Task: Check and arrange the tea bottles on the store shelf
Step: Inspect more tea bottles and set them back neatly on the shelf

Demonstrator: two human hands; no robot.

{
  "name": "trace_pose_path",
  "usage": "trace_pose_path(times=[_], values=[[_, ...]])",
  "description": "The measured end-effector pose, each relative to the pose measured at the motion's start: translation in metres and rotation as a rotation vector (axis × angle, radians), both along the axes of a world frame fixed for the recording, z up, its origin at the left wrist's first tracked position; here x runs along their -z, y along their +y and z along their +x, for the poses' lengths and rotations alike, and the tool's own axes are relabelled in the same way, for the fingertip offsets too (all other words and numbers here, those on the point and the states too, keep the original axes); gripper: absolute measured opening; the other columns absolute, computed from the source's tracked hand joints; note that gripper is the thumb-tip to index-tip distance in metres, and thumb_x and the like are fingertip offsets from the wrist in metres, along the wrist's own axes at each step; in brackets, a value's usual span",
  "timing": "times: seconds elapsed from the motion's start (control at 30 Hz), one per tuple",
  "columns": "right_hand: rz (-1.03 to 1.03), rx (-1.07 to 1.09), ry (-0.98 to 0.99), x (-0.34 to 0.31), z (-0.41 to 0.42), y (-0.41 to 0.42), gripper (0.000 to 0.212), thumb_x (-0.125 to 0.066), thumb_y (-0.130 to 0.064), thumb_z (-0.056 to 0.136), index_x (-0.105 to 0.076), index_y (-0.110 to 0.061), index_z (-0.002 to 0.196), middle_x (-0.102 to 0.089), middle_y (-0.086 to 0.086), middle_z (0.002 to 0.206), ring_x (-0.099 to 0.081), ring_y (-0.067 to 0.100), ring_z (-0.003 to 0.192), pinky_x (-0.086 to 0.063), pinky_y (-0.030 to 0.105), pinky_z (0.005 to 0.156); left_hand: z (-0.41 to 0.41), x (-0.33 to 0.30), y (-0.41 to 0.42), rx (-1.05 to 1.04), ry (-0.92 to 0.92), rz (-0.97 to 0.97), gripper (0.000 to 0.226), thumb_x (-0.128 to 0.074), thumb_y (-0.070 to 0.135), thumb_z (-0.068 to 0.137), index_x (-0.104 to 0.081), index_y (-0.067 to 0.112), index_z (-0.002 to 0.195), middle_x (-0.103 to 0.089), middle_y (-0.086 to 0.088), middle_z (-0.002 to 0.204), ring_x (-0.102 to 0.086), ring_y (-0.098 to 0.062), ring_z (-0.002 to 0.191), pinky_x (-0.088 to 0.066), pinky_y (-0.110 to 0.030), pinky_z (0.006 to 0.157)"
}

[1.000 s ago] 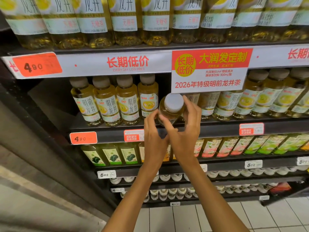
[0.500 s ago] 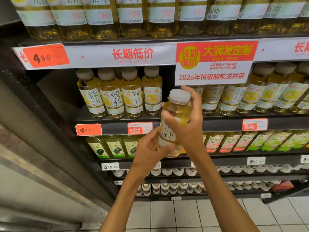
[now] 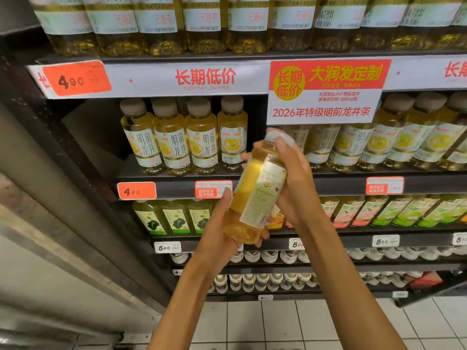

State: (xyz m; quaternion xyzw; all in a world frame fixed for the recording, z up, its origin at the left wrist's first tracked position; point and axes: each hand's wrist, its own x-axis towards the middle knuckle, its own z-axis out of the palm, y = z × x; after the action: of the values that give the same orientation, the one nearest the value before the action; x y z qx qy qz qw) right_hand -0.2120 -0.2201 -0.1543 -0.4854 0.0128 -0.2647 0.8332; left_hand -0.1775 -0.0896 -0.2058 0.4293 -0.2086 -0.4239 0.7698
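- We cradle the base of a tea bottle (image 3: 255, 195) in our left hand (image 3: 219, 233), fingers curled under its rounded bottom, thumb up along its side at 9 o'clock.
- Our right hand (image 3: 295, 188) wraps the bottle from 3 o'clock, with the fingers reaching up over its pale cap (image 3: 278, 136).
- The bottle is clear smooth plastic, filled with golden tea and tilted so the cap leans toward 1 o'clock; the fine-print side of its label faces us.
- It is held off the shelf, in front of the shelf edge (image 3: 328, 188) with the orange 4.90 price tag (image 3: 136, 190).
- Behind, at 11 o'clock, four matching bottles (image 3: 187, 137) stand upright, touching side by side; more (image 3: 394, 145) run to the right at 2 o'clock.
- Between those groups a dark gap (image 3: 256, 114) in the row lies open behind the held bottle.
- A red and white promotion sign (image 3: 326, 92) hangs over the row at 1 o'clock.
- Farther up, larger bottles (image 3: 202, 24) line the top shelf.
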Motion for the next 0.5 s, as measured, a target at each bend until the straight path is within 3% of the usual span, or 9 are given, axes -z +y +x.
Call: trace_pose_path(times=[0.07,0.13,0.23,0.33,0.43,0.5], values=[[0.026,-0.034,0.010,-0.001,-0.001,-0.001,0.030,-0.052,-0.025,0.091,-0.053,-0.011,0.119,-0.070,0.007,0.092,-0.070,0.024,0.086,-0.057,0.034,0.073,-0.001,0.002,0.002,0.064,0.020,-0.004,0.062,-0.040,0.061,0.086,-0.070,0.013,0.112,-0.069,-0.018,0.090,-0.065,-0.024,0.065,-0.052,-0.031,0.057],[0.005,0.002,0.037,-0.001,0.000,-0.001,0.030,-0.054,-0.023,0.092,-0.053,-0.009,0.118,-0.070,0.006,0.088,-0.068,0.022,0.083,-0.057,0.037,0.074,-0.001,0.005,0.002,-0.011,-0.085,0.094,0.058,-0.035,0.060,0.090,-0.071,0.019,0.110,-0.071,-0.017,0.101,-0.069,-0.026,0.081,-0.055,-0.036,0.075],[-0.208,0.131,0.095,-0.001,-0.002,0.000,0.023,-0.059,-0.022,0.091,-0.056,-0.014,0.113,-0.069,0.008,0.091,-0.067,0.025,0.088,-0.054,0.044,0.082,-0.002,0.003,0.003,-0.167,-0.257,0.238,0.052,-0.039,0.061,0.082,-0.064,0.029,0.115,-0.069,-0.004,0.117,-0.066,-0.018,0.107,-0.049,-0.040,0.096],[-0.290,0.166,0.128,-0.003,-0.003,0.004,0.015,-0.061,-0.027,0.090,-0.060,-0.021,0.104,-0.069,0.012,0.099,-0.066,0.028,0.094,-0.054,0.045,0.085,-0.009,-0.001,0.000,-0.150,-0.308,0.229,0.051,-0.037,0.064,0.081,-0.066,0.033,0.110,-0.072,-0.001,0.108,-0.069,-0.020,0.100,-0.056,-0.040,0.085],[-0.167,0.016,0.113,-0.010,-0.003,-0.001,0.021,-0.059,-0.031,0.089,-0.063,-0.018,0.105,-0.071,0.004,0.091,-0.068,0.023,0.091,-0.056,0.037,0.080,-0.010,-0.006,0.002,-0.030,-0.094,0.131,0.063,-0.032,0.065,0.087,-0.070,0.019,0.105,-0.071,-0.013,0.089,-0.068,-0.024,0.073,-0.055,-0.033,0.059],[-0.001,-0.182,0.043,-0.013,-0.003,-0.007,0.027,-0.055,-0.031,0.089,-0.062,-0.013,0.107,-0.070,0.006,0.088,-0.069,0.024,0.086,-0.057,0.036,0.079,-0.011,-0.007,0.003,0.129,0.040,0.056,0.073,-0.030,0.067,0.089,-0.066,0.005,0.107,-0.066,-0.016,0.083,-0.065,-0.023,0.065,-0.052,-0.029,0.054]])
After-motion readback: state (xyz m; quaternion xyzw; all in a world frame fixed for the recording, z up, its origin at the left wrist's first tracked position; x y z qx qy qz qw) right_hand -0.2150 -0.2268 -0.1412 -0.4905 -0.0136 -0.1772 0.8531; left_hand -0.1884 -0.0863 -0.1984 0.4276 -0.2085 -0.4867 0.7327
